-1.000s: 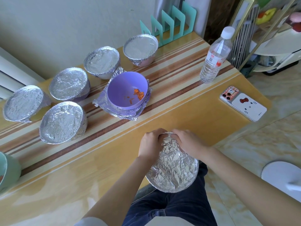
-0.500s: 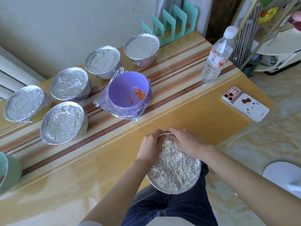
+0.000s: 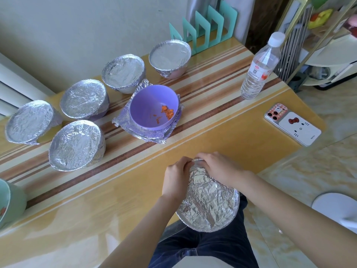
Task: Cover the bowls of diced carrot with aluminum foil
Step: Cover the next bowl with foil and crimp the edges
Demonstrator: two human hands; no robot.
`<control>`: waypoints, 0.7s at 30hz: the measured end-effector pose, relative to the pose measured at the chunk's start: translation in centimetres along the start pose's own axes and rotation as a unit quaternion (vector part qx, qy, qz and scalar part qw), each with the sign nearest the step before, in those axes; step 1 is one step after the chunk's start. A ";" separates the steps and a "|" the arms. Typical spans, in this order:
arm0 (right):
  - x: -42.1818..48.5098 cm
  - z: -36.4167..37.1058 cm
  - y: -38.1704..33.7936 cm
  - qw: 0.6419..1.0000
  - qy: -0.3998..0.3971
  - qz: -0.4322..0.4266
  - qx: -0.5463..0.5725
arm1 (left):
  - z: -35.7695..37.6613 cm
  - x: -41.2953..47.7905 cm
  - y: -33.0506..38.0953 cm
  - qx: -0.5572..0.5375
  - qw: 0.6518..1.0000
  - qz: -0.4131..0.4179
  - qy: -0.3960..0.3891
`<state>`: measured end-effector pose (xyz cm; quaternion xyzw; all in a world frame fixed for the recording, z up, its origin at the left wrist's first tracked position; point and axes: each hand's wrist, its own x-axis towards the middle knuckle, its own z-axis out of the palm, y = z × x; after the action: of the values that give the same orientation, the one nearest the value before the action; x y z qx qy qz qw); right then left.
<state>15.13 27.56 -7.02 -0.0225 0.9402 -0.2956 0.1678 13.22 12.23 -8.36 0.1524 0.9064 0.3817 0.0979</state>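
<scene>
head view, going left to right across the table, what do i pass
green bowl → far-left foil-covered bowl → open purple bowl → foil-wrapped bowl held at the near edge → water bottle → phone. Left out as overlapping: other foil-covered bowls, teal rack.

Crinkled shiny foil (image 3: 209,200), smooth purple plastic bowl (image 3: 148,105), glossy wood-look table (image 3: 96,200)

Between the left hand (image 3: 174,180) and right hand (image 3: 220,169), at the bench (image 3: 96,209) edge, a wrapped bowl (image 3: 208,202) is held. Beyond them an open bowl (image 3: 146,105) is set on a foil sheet (image 3: 154,139); covered bowls (image 3: 76,145) are ranged leftward, bottle (image 3: 258,70) and phone (image 3: 292,124) rightward.
</scene>
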 end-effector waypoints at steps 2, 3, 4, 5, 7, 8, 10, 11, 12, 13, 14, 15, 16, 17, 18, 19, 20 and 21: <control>0.2 -0.1 -0.2 1.000 0.005 -0.003 -0.011 | 0.0 -0.1 0.2 -0.011 1.000 -0.006 -0.003; 0.3 -0.1 -0.2 1.000 0.004 -0.005 -0.013 | -0.1 -0.1 0.3 -0.021 1.000 -0.010 -0.005; 0.4 0.0 -0.1 1.000 0.002 -0.006 -0.013 | -0.1 -0.2 0.2 -0.025 1.000 -0.007 -0.005; 0.4 0.0 0.0 1.000 0.002 -0.005 -0.011 | -0.1 -0.3 0.1 -0.021 1.000 0.000 -0.003; 0.3 0.1 0.1 1.000 0.006 0.000 -0.009 | -0.1 -0.6 -0.3 -0.011 1.000 -0.003 0.003; 0.3 0.2 0.2 1.000 0.009 0.003 -0.007 | -0.1 -0.7 -0.4 -0.012 1.000 -0.015 0.004; 0.4 0.4 0.0 1.000 0.012 0.003 -0.006 | -0.1 -0.8 -0.6 -0.018 0.999 -0.034 0.005; 0.5 0.4 -0.2 1.000 0.009 0.000 -0.005 | -0.1 -0.8 -0.7 -0.020 0.999 -0.035 0.005; 0.6 0.4 -0.5 1.000 0.005 -0.001 -0.002 | -0.1 -0.8 -0.7 -0.022 0.999 -0.033 0.005; 0.6 0.3 -0.6 1.000 0.002 0.001 0.000 | -0.1 -0.8 -0.7 -0.024 0.999 -0.030 0.005; 0.7 0.2 -0.7 1.000 0.001 0.004 0.001 | -0.1 -0.8 -0.7 -0.023 0.999 -0.028 0.003; 0.7 0.1 -0.7 1.000 0.002 0.005 -0.001 | -0.1 -0.8 -0.7 -0.021 0.999 -0.025 0.000; 0.6 0.0 -0.7 1.000 0.004 0.005 -0.005 | -0.1 -0.8 -0.7 -0.019 0.999 -0.025 -0.004; 0.5 0.0 -0.7 1.000 0.007 0.001 -0.011 | -0.1 -0.7 -0.7 -0.020 0.999 -0.027 -0.008; 0.4 0.0 -0.7 1.000 0.010 -0.003 -0.019 | -0.1 -0.7 -0.7 -0.024 0.999 -0.031 -0.010; 0.3 0.0 -0.8 1.000 0.012 -0.006 -0.024 | -0.1 -0.7 -0.6 -0.028 0.999 -0.035 -0.010; 0.3 0.2 -0.8 0.999 0.013 -0.007 -0.028 | -0.2 -0.9 -0.6 -0.032 0.999 -0.037 -0.008; 0.2 0.3 -0.8 0.999 0.017 -0.005 -0.029 | -0.2 -1.0 -0.6 -0.034 0.999 -0.039 -0.005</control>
<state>14.94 26.70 -6.86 -0.0269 0.9510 -0.2690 0.1501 13.99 11.29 -8.61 0.1153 0.8978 0.4073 0.1219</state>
